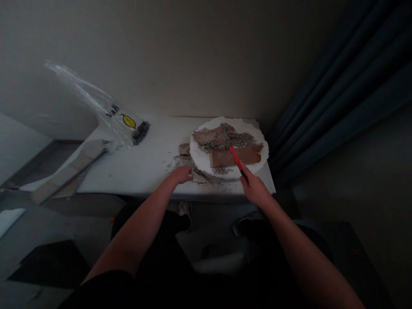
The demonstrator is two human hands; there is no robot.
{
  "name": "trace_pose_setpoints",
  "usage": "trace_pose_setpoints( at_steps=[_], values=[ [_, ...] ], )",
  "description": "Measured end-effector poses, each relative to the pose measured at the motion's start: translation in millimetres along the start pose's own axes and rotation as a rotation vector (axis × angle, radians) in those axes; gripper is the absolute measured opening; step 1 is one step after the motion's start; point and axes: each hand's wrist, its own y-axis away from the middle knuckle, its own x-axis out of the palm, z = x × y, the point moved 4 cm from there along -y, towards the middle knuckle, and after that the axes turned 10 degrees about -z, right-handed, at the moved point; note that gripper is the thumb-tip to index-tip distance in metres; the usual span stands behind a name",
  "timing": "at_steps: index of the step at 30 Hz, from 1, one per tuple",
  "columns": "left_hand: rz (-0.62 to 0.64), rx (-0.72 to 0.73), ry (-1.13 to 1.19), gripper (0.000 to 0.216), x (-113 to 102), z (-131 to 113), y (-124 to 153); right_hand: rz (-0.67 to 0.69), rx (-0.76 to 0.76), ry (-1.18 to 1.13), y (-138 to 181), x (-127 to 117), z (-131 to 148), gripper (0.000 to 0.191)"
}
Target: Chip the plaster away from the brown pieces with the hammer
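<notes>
My right hand [254, 186] is closed round the black end of a red-handled tool [236, 159], over the right end of the white bench [154, 167]. The tool's long axis slants: the grip end lies toward the near edge, the head toward the far edge and a little left. That head is hard to make out among the crumbs; my fingers cover the butt.

Under it sits a round white board [200, 159] with a scalloped rim, bearing grey-brown grit [243, 140], a rough-textured brown piece [209, 136] and a smoother, flat brown slab [236, 157] running roughly along the near edge. My left hand [184, 174] is curled just beside the board, near the bench's near edge; I cannot tell whether it grips anything.

Toward the left end stands a clear, crinkled plastic bag [112, 116], lemon-printed, its lettering partly unreadable, with dark grains [140, 133] in its bottom corner.
</notes>
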Motion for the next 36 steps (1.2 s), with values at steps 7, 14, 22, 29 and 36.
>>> trace_pose_setpoints(
  at_steps=[7,14,22,29,36],
  values=[
    [0.025,0.063,-0.042,0.009,17.5,-5.6,11.0,0.015,0.008,-0.022,-0.2,10.4,-7.5,0.065],
    [-0.009,-0.063,-0.070,0.023,19.4,-11.7,7.4,0.018,0.007,-0.033,-0.3,12.6,-10.5,0.067],
    [-0.048,-0.184,-0.109,0.027,-9.0,-21.0,-3.3,-0.008,-0.018,-0.127,-2.3,16.3,-19.2,0.067],
    [-0.478,-0.289,0.188,0.031,-71.7,-21.5,-31.0,-0.051,-0.006,-0.197,-5.3,3.5,-20.0,0.066],
    [-0.469,0.024,0.764,0.015,-55.7,-103.4,-69.9,-0.136,0.006,-0.258,-7.5,-14.6,-46.4,0.065]
  ],
)
